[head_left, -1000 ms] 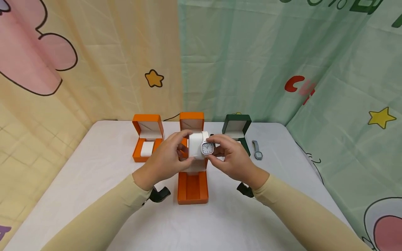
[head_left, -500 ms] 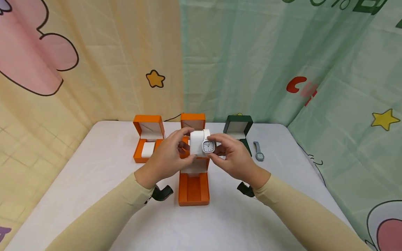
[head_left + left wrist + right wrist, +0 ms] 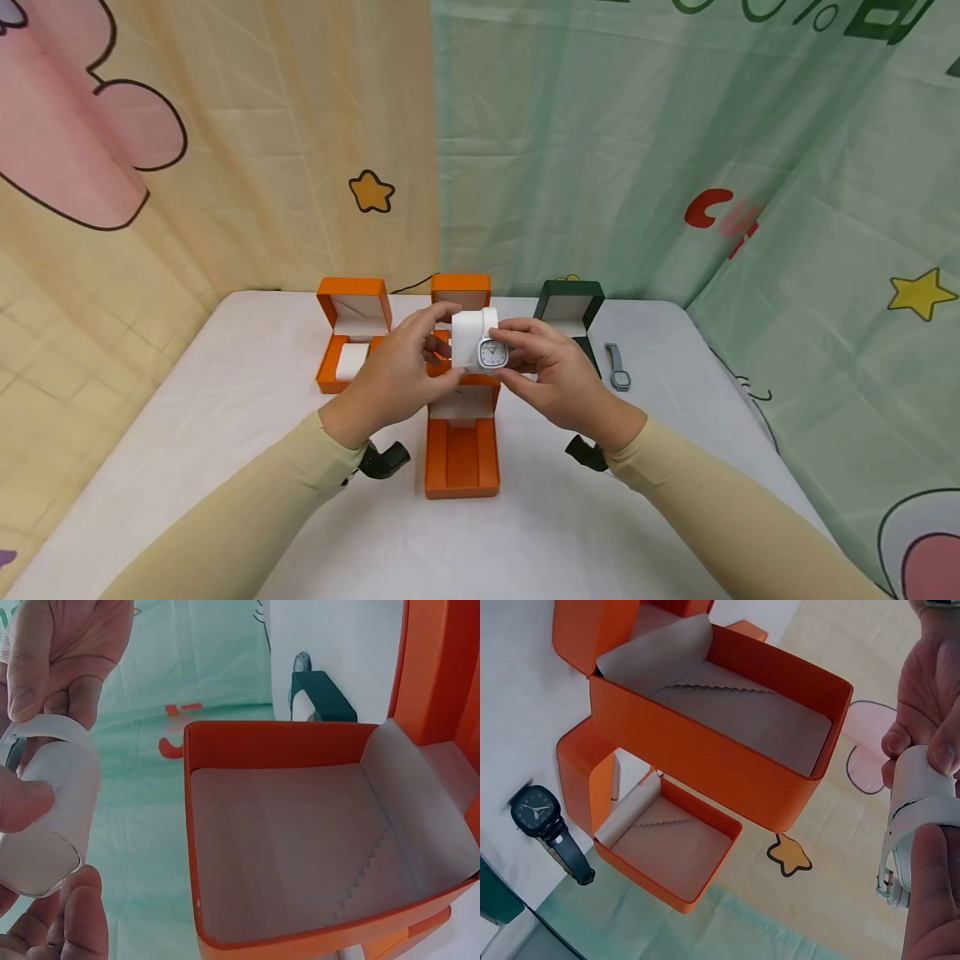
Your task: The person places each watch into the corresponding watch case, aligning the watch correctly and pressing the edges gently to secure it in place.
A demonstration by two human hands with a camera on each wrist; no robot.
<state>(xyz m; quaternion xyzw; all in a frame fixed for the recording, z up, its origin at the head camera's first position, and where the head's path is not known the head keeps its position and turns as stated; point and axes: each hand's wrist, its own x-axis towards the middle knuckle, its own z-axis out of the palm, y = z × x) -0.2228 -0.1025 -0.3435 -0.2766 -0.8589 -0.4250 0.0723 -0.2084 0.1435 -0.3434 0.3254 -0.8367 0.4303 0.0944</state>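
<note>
In the head view, my left hand [image 3: 393, 367] holds a white watch cushion [image 3: 465, 342] by its left side, thumb below and fingers above. My right hand [image 3: 558, 371] pinches a white square-faced watch [image 3: 492, 353] at the cushion's right end, dial toward me. The strap [image 3: 64, 729] loops round that end of the cushion, as the left wrist view shows. A metal buckle [image 3: 885, 885] hangs on the strap's far side in the right wrist view. Both hands work above an open orange watch box [image 3: 461, 492], whose base holds no cushion.
Behind stand a left orange box [image 3: 354, 286] with a white cushion [image 3: 352, 360], a middle orange box [image 3: 461, 281] and a green box [image 3: 570, 287], all open. A grey-blue watch [image 3: 618, 367] lies at right. A black watch [image 3: 536, 812] shows in the right wrist view.
Both hands keep their hold. The cushion and watch have risen slightly in the head view, while the boxes appear a little lower.
</note>
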